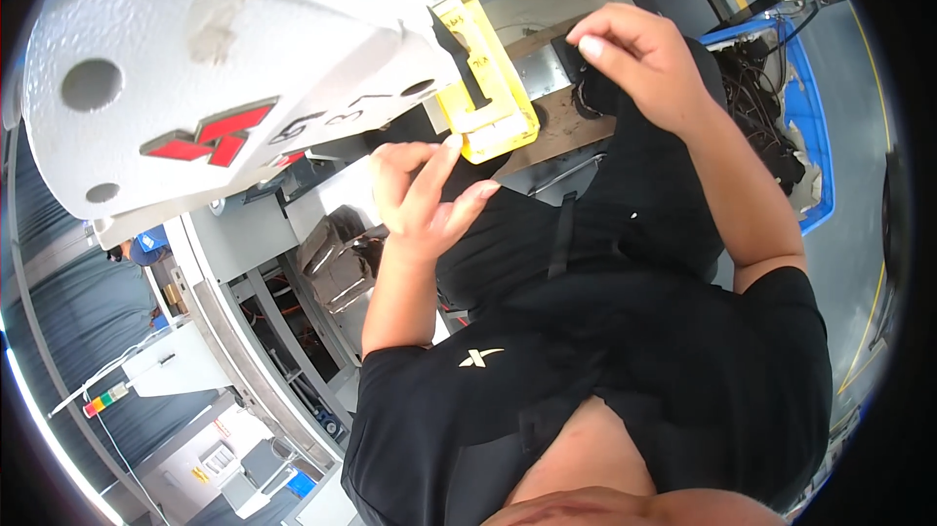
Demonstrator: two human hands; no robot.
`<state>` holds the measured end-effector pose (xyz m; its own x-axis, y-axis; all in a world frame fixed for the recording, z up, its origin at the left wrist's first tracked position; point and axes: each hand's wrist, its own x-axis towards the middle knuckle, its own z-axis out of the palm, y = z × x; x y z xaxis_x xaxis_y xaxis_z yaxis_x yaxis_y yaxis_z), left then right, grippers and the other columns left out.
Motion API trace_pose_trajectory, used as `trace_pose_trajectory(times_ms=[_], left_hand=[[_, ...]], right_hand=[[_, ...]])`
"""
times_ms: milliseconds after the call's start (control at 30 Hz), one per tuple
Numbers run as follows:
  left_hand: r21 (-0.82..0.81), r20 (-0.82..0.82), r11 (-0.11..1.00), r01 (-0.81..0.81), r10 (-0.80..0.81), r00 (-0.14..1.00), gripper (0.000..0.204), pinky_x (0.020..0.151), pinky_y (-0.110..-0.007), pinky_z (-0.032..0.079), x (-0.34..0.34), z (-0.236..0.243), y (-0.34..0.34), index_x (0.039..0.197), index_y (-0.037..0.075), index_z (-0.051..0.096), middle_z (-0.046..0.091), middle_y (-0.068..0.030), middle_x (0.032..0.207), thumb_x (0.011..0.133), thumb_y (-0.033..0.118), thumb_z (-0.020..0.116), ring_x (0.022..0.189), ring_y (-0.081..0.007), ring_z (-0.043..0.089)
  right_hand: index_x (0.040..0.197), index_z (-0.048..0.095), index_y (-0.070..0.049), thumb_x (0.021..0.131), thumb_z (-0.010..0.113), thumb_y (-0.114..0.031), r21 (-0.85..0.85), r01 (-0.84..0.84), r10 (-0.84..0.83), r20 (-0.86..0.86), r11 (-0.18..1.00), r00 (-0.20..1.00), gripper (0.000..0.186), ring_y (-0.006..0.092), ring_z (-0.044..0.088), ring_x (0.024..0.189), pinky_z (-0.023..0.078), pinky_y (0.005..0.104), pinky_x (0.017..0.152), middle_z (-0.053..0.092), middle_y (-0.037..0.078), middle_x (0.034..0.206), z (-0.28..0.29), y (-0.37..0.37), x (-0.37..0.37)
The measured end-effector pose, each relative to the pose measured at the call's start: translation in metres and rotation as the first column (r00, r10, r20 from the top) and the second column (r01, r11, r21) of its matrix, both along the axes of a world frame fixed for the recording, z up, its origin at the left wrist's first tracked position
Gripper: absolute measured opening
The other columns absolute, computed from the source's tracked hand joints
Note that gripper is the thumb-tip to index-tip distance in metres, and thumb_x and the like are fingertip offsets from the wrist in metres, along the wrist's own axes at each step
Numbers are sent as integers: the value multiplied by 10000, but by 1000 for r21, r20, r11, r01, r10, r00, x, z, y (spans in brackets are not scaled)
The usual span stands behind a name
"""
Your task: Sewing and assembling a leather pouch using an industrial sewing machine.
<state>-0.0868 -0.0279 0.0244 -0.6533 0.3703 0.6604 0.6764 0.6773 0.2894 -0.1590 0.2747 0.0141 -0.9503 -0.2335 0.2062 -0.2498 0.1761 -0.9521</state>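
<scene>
My left hand (415,194) is beside the near end of a shallow yellow tray (525,116), thumb and fingers spread. Its index fingertip is at the tray's corner; I cannot tell whether it touches. Across the tray, toward its far left, lies a black angled strip (463,62). To the right of the tray, my right hand (639,62) is raised above my right leg. Its thumb and index finger come together in a pinch, and whatever may be between them is too small or hidden to make out.
A large white machine housing (322,58) with a red emblem fills the upper left, close to my left hand. At the right stands a blue bin (818,136) of black cables. A wooden board (561,131) lies beyond my knees. A crumpled brown bag (337,258) is at the left.
</scene>
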Motion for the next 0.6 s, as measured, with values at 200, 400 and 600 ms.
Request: trace_pose_trajectory(times_ms=[200,400,600], left_hand=[[32,22,997,70,-71,997,465,724,-392,452,-11,-1,0,1046,38,752,638,-95,911,714,336,883,810,-268,567],[-142,133,988,61,-42,990,641,849,-413,477,-12,-11,-6,1233,67,711,590,-139,1121,718,409,881,1003,-295,557],[-95,314,993,72,-39,949,679,905,-418,455,-18,-5,4,1278,120,709,597,-107,1108,663,332,902,1023,-294,551]], right_hand=[[1231,688,-115,893,637,-67,279,-220,304,-305,935,903,344,278,593,716,477,387,662,596,83,825,8,-15,-10],[1281,678,-102,835,633,31,310,-232,332,-322,922,887,468,287,595,691,473,369,633,591,103,820,1,-23,-12],[1344,644,-208,814,641,-34,424,-181,365,-406,887,838,558,331,643,748,505,433,646,631,88,842,-21,-40,-28]])
